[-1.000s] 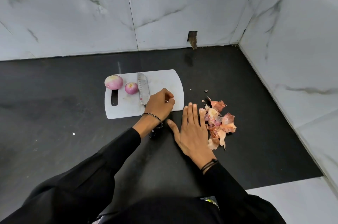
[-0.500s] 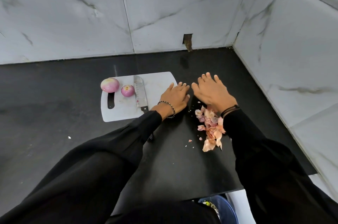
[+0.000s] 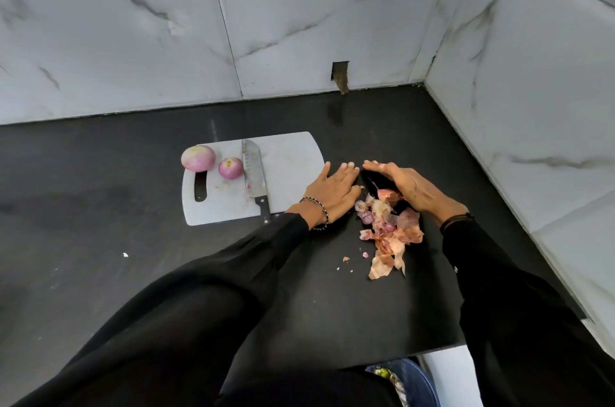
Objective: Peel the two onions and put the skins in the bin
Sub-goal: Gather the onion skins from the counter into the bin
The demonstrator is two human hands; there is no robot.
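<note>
Here, flat left hand and right hand flank papery, curled skins.

1. Counter: black stone, smooth, dull sheen.
2. Wall tiles: marble-look, glossy.
3. Cutting board: white plastic, smooth, matt.
4. Knife: metal blade, dimpled; black matt handle.
5. Large onion, small onion: peeled, smooth, slightly shiny.
6. Skins: papery, dry, crinkled.
7. Sleeves: black cloth, matt.
8. Bin: blue plastic.
</note>
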